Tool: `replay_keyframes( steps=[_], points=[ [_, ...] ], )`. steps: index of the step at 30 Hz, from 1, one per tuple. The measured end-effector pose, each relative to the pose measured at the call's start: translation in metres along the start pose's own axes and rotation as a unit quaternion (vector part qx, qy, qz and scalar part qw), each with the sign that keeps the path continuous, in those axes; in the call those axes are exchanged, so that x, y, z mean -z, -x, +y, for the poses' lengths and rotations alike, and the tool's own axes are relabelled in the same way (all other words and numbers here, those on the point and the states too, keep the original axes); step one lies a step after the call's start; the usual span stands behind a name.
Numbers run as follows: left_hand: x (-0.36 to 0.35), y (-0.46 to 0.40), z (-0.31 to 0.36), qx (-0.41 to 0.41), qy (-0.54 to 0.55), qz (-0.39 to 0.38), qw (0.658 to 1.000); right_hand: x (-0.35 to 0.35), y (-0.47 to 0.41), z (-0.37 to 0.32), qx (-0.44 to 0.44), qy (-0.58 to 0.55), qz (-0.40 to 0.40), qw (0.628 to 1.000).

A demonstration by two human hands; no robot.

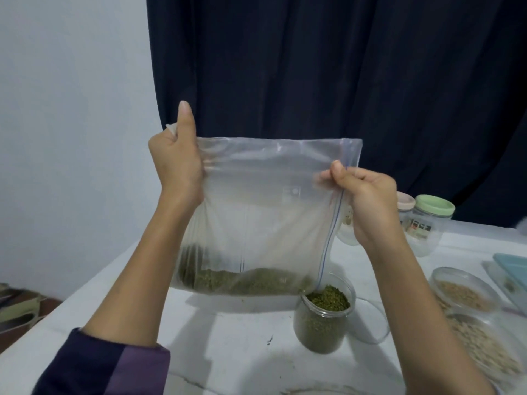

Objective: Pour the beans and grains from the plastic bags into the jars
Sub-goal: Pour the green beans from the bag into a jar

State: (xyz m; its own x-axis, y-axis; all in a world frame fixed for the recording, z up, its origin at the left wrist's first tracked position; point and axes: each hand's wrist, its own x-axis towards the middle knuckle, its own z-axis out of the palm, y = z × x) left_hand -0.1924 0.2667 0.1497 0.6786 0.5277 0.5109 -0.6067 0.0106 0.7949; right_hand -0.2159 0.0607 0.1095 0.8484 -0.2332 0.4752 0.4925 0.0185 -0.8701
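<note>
A person's two bare forearms reach forward from the bottom edge, the left one ending in a purple sleeve [105, 366] pushed up toward the elbow. Beneath them lies a white worktop [233, 352], smooth with faint marks.

On the worktop, just right of centre, stands an open clear jar [323, 320], round and straight-sided, filled almost to the rim with small green beans [329, 300]. To the far right, two more clear round jars [467, 292] hold pale tan grains, beside the corner of a pale blue tray [513, 269].

Both hands hold a large clear plastic bag [265, 212] up above the worktop. It is thin, soft and wrinkled, turned sideways so its blue zip strip runs down the right edge. A shallow layer of green beans sits along its sagging bottom, and its lower right corner dips to the jar's open mouth. The left hand [178, 161] is closed in a fist around the bag's upper left corner, thumb pointing up. The right hand [368, 203] is curled shut, pinching the zip edge on the right.

Behind the right hand stand two lidded clear jars, one with a green lid [435, 208], one with a pink lid [406, 201]. Farther back hang a dark navy curtain [328, 67] in soft folds and a plain pale wall [71, 109].
</note>
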Motion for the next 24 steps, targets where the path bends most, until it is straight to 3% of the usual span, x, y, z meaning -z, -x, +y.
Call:
replay_keyframes(
  steps=[4,7,11,14,18,21,24],
  points=[
    [0.0004,-0.0012,0.0005,0.002,0.013,-0.004,1.000,-0.0027,0.0009,-0.0025,-0.003,-0.002,-0.031,1.000],
    [0.0008,-0.0026,0.0007,0.004,-0.002,0.000,1.000,-0.0036,0.0004,-0.0013,0.009,-0.007,0.014,1.000],
    [-0.0002,-0.0023,0.0014,-0.001,-0.001,-0.005,1.000,-0.0075,0.0042,0.0016,-0.001,-0.003,-0.007,1.000],
    [-0.0005,-0.0017,0.0019,0.001,-0.006,-0.006,1.000,-0.0043,0.0032,0.0010,0.007,-0.012,0.037,0.999],
    [-0.0002,-0.0017,0.0017,0.005,0.005,-0.008,1.000,-0.0070,0.0060,0.0003,-0.004,-0.008,-0.013,1.000],
    [0.0000,-0.0013,0.0025,0.002,-0.006,-0.008,1.000,-0.0045,0.0038,0.0014,-0.005,-0.014,0.034,0.999],
    [0.0002,-0.0018,0.0024,0.003,0.004,-0.010,1.000,-0.0097,0.0079,0.0030,-0.011,-0.003,-0.006,1.000]
  ],
)
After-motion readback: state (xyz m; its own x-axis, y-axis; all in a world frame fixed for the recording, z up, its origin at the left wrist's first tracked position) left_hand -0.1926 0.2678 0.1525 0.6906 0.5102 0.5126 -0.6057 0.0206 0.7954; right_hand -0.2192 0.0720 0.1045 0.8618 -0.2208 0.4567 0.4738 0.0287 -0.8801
